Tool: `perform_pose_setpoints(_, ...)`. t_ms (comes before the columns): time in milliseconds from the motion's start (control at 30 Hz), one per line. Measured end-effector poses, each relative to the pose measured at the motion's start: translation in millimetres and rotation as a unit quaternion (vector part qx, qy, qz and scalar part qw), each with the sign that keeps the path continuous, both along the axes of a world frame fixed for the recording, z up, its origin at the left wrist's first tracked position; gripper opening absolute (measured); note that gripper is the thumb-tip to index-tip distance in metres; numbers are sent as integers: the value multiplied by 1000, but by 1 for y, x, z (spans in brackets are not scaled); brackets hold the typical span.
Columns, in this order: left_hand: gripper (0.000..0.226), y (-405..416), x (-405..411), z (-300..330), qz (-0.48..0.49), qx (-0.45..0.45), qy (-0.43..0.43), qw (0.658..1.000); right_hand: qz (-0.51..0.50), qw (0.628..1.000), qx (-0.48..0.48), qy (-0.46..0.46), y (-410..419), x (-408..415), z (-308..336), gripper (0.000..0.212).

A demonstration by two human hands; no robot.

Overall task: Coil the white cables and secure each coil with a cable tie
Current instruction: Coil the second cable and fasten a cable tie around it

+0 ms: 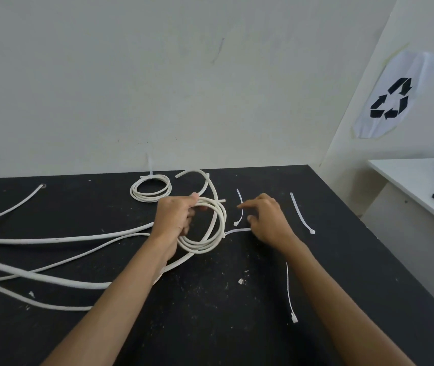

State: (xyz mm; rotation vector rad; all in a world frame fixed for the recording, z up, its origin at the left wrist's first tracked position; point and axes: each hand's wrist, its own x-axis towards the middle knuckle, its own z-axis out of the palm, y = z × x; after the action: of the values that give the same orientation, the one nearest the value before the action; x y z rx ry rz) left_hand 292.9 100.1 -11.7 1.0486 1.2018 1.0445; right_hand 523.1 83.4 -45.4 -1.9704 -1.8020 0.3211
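Note:
My left hand (176, 215) grips a coil of white cable (205, 244) and holds it just above the black table (210, 326). A white cable tie (238, 230) runs from the coil's right side to my right hand (268, 220). That hand's lower fingers curl over the tie's tail while its index finger points left. A second coil (150, 188) lies at the back of the table, bound by a tie whose tail stands upright. Loose white cables (60, 239) trail off to the left.
Three loose cable ties lie on the table: one (240, 207) between my hands, one (301, 213) to the right, one (289, 294) nearer me. A white side table (408, 175) at right carries a blue object and a black pad. The wall is close behind.

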Motion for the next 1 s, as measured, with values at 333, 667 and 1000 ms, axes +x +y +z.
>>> perform_pose_setpoints(333, 53, 8, -2, 2, -3, 6, -10, 1000, -28, 995, 25, 88, 16, 0, -5, 18)
perform_pose_setpoints(667, 40, 6, 3, 12, 59, 5, -28, 998, 80, 737, 115, 661, -51, -45, 54, 11)
perform_pose_setpoints(1000, 37, 0, -28, 7, 41, 79, 56, 994, -1, 832, 214, 513, -50, -73, 77, 14)
